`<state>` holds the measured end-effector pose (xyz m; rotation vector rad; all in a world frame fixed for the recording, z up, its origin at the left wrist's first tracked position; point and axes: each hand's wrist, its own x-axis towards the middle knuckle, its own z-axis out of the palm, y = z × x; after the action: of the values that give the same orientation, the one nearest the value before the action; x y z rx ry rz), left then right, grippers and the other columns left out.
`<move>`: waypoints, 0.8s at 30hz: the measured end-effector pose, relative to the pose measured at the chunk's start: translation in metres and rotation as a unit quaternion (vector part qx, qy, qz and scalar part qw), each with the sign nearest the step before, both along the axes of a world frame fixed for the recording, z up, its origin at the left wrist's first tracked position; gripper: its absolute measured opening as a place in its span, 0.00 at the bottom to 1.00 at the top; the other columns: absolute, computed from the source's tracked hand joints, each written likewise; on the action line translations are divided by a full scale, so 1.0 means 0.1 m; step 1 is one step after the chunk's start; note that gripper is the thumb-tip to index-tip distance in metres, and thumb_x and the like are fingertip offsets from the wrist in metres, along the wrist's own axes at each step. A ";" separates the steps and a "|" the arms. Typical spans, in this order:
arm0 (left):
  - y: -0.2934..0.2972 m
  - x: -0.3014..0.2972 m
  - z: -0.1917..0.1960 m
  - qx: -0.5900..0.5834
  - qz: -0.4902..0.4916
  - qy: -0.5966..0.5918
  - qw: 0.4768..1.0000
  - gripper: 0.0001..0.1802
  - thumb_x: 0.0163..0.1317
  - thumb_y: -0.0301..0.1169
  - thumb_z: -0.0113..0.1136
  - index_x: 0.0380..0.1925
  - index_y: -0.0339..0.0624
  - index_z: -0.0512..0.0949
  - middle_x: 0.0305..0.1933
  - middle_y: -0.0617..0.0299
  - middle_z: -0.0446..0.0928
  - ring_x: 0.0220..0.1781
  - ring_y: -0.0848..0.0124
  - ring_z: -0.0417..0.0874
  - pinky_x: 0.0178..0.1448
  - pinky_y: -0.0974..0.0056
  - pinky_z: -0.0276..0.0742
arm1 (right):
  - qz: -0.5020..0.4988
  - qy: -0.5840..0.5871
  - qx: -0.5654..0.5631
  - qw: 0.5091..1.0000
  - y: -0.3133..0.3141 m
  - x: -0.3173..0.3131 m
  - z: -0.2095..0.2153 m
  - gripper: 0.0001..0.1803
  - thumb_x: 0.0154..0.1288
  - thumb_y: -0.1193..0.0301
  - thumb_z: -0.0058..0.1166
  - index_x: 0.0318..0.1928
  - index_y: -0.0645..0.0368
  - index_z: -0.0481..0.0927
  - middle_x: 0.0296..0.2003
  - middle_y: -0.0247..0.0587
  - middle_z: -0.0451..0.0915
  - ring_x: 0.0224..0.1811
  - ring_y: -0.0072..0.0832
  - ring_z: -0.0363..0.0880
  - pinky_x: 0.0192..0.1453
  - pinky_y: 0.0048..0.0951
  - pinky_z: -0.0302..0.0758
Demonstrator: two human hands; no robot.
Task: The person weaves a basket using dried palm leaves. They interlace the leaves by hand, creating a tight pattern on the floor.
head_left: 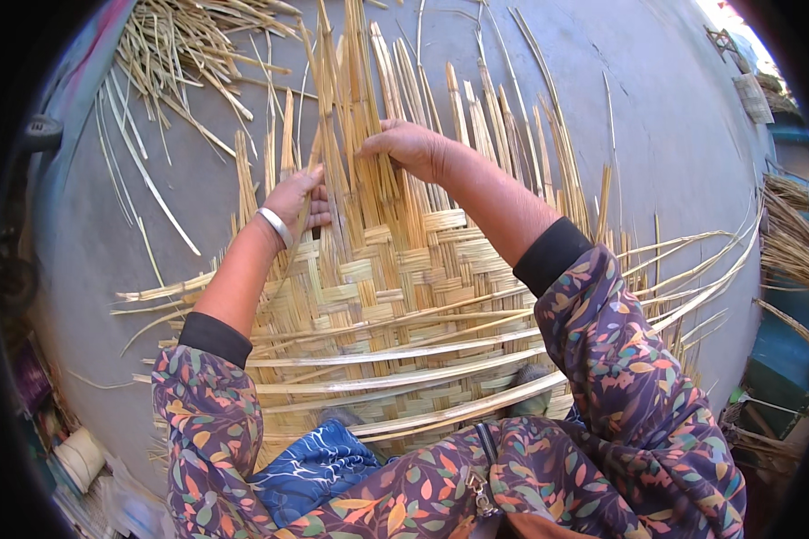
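A half-woven mat of flat, straw-coloured split-cane strips (440, 286) lies on the floor in front of me, its unwoven strips fanning out at the far side. My left hand (298, 201), with a pale bangle at the wrist, is closed around a cane strip at the mat's far left edge. To its right, my right hand (406, 147) grips a bunch of upright cane strips (358, 99), thumb toward the left. Its fingertips are partly hidden behind the strips. Several long loose strips (404, 381) lie across the near part of the mat.
A heap of loose cane strips (175, 54) lies on the grey floor (683, 162) at the far left. Bundles of dry stalks (793, 229) stand along the right side. A cream-coloured roll or container (81, 456) is at the lower left. Blue patterned cloth (319, 467) covers my lap.
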<state>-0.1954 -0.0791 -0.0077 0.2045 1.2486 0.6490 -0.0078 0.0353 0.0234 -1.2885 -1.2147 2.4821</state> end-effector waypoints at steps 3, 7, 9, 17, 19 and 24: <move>0.00 0.08 0.08 0.013 -0.011 0.023 1.000 0.16 0.68 0.47 0.45 0.47 0.53 0.71 0.30 0.68 0.77 0.29 0.76 0.79 0.32 0.70 0.75 | -0.012 -0.006 0.004 1.000 -0.02 -0.01 -0.02 0.16 0.53 0.73 0.56 0.44 0.64 0.77 0.36 0.42 0.81 0.40 0.29 0.80 0.50 0.30 0.74; 0.07 0.04 0.14 0.049 -0.104 -0.002 0.993 0.17 0.67 0.44 0.48 0.52 0.51 0.70 0.32 0.69 0.78 0.29 0.80 0.79 0.28 0.78 0.72 | -0.029 0.007 0.018 0.999 -0.04 -0.03 -0.02 0.16 0.53 0.73 0.55 0.45 0.62 0.77 0.39 0.42 0.80 0.42 0.31 0.79 0.53 0.32 0.73; 0.10 0.04 0.15 0.042 -0.125 0.003 0.991 0.16 0.67 0.42 0.49 0.50 0.50 0.71 0.31 0.71 0.76 0.27 0.81 0.76 0.28 0.78 0.70 | -0.042 0.017 0.022 0.999 -0.04 -0.03 -0.02 0.16 0.53 0.73 0.55 0.45 0.62 0.77 0.40 0.42 0.80 0.43 0.31 0.79 0.53 0.33 0.73; 0.11 -0.04 0.21 0.047 -0.180 0.007 0.983 0.12 0.63 0.37 0.55 0.43 0.45 0.76 0.31 0.71 0.77 0.28 0.82 0.76 0.29 0.78 0.69 | -0.145 0.058 0.001 0.988 0.00 0.09 0.03 0.18 0.59 0.75 0.54 0.51 0.62 0.73 0.38 0.41 0.79 0.39 0.29 0.80 0.44 0.29 0.77; 0.12 -0.05 0.20 0.061 -0.185 0.023 0.981 0.12 0.62 0.35 0.55 0.44 0.45 0.75 0.34 0.69 0.79 0.32 0.79 0.79 0.31 0.77 0.72 | -0.244 -0.012 0.031 0.969 -0.10 0.12 0.09 0.15 0.62 0.76 0.52 0.50 0.63 0.73 0.37 0.41 0.79 0.37 0.27 0.80 0.38 0.25 0.80; 0.13 -0.12 0.17 0.077 -0.209 0.110 0.969 0.06 0.58 0.27 0.55 0.35 0.38 0.76 0.31 0.62 0.80 0.29 0.76 0.81 0.31 0.74 0.75 | -0.326 -0.062 0.056 0.942 -0.42 0.45 0.05 0.11 0.66 0.77 0.46 0.48 0.63 0.74 0.37 0.42 0.79 0.34 0.25 0.81 0.36 0.22 0.83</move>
<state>-0.2077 -0.0662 0.0098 0.6645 1.3148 0.3616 0.0374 -0.0063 0.0288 -1.5205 -0.7541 1.8578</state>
